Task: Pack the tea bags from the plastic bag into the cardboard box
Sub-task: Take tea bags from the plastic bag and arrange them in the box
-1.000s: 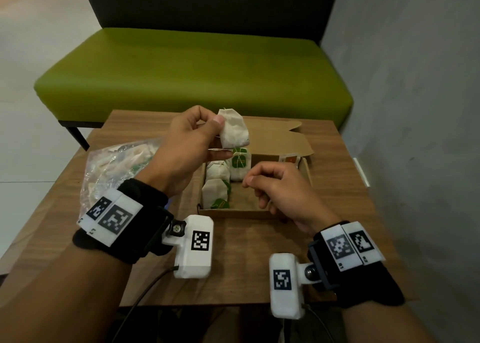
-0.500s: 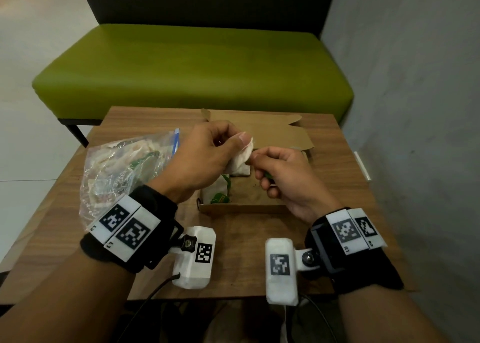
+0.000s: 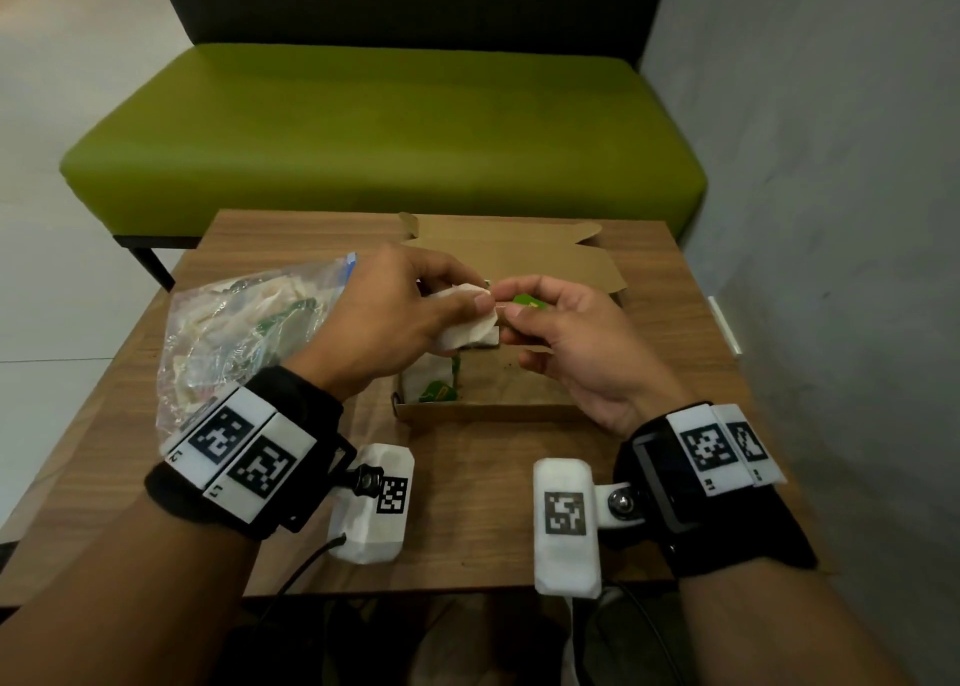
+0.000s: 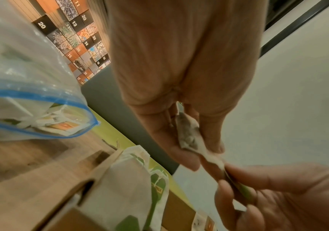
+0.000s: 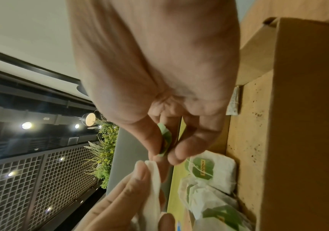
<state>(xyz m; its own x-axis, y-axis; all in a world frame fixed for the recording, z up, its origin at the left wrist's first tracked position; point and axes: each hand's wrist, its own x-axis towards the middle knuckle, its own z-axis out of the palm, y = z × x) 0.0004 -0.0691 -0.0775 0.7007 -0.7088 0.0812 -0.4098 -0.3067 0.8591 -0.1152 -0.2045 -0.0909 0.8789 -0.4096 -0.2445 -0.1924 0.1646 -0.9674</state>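
Observation:
My left hand (image 3: 470, 298) pinches a white tea bag (image 3: 467, 329) just above the open cardboard box (image 3: 488, 414). In the left wrist view the tea bag (image 4: 189, 136) sits between thumb and fingers. My right hand (image 3: 511, 307) meets it from the right and pinches the bag's green tag (image 3: 527, 301) between thumb and forefinger; the tag (image 5: 165, 140) shows in the right wrist view. Several tea bags (image 3: 431, 381) lie along the box's left side, also in the right wrist view as tea bags (image 5: 213, 171). The clear plastic bag (image 3: 234, 332) with more tea bags lies left of the box.
All of this sits on a small wooden table (image 3: 467, 519). The box's lid flap (image 3: 519, 254) lies open toward the back. A green bench (image 3: 384, 134) stands behind the table and a grey wall (image 3: 831, 218) runs along the right.
My left hand has brought the tea bag down from above the box toward the right hand. The right hand rose from the box and now pinches the green tag.

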